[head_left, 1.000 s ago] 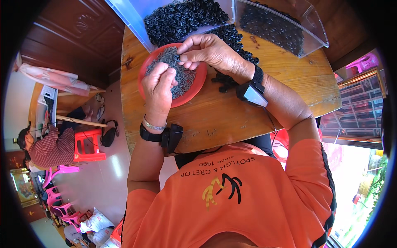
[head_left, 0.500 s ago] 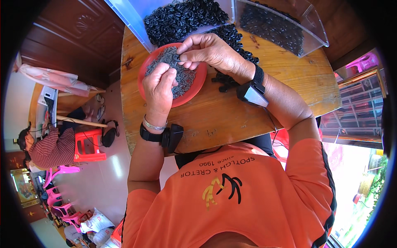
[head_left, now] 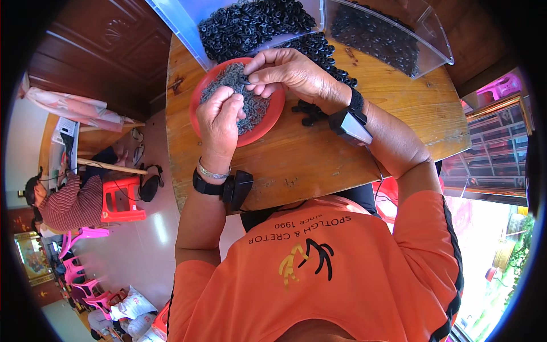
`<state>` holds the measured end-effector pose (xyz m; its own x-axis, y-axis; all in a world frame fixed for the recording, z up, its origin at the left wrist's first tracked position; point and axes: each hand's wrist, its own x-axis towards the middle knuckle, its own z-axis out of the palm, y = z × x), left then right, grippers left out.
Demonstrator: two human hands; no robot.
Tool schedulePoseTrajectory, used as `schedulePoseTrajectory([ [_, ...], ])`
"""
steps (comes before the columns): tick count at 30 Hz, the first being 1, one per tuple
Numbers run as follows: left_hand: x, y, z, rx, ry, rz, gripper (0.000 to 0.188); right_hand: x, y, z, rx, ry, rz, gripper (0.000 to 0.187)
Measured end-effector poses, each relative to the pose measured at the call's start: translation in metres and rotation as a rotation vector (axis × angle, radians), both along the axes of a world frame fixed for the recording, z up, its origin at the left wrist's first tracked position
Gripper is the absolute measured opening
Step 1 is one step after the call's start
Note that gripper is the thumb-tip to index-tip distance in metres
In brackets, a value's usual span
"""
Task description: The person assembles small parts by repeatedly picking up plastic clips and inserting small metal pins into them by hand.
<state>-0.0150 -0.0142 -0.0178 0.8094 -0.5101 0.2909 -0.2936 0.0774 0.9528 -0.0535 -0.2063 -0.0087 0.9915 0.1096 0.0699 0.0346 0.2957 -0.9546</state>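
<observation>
Over a red bowl [head_left: 277, 118] of small grey pieces [head_left: 254, 111], my two hands meet almost fingertip to fingertip. My right hand [head_left: 288, 73] pinches a small black part [head_left: 244, 80] between thumb and fingers. Just below it, my left hand [head_left: 221, 117] is closed, thumb pressed to the curled forefinger, close to the black part. What the left fingers hold is too small and covered to make out. Loose black parts [head_left: 310, 112] lie on the table beneath my right wrist, and more black ringlike parts [head_left: 319, 48] spread behind that hand.
A clear bin [head_left: 194, 40] heaped with black parts stands at the back, beside a second clear bin [head_left: 436, 54]. The wooden table [head_left: 325, 168] has a curved near edge. To the left, another person [head_left: 74, 205] sits near a red stool [head_left: 122, 199].
My right wrist has turned slightly, and the black part shows a little more between the right fingers. The left hand has stayed almost still.
</observation>
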Motion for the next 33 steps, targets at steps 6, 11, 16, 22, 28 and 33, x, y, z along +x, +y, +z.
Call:
schedulePoseTrajectory([
  [6,0.0,0.0,-0.001,-0.029,0.026,-0.006,0.011,-0.001,0.003,0.003,-0.034,-0.016,-0.013,0.016],
  [11,0.0,-0.001,0.001,-0.026,0.036,0.001,0.011,-0.004,0.006,0.006,-0.171,-0.139,-0.054,0.016],
  [16,-0.003,-0.001,0.004,-0.013,0.027,0.029,0.011,-0.007,0.012,0.009,-0.204,-0.137,-0.057,0.016],
  [22,0.005,0.003,0.0,-0.016,0.042,0.049,0.013,-0.009,0.015,0.008,-0.286,-0.233,-0.13,0.018],
  [28,0.001,-0.001,0.008,-0.167,0.159,0.089,0.021,-0.014,0.018,0.008,-0.635,-0.444,-0.274,0.017],
  [33,-0.002,0.0,0.009,-0.246,0.068,-0.051,0.019,-0.018,0.023,0.014,-0.796,-0.613,-0.34,0.019],
])
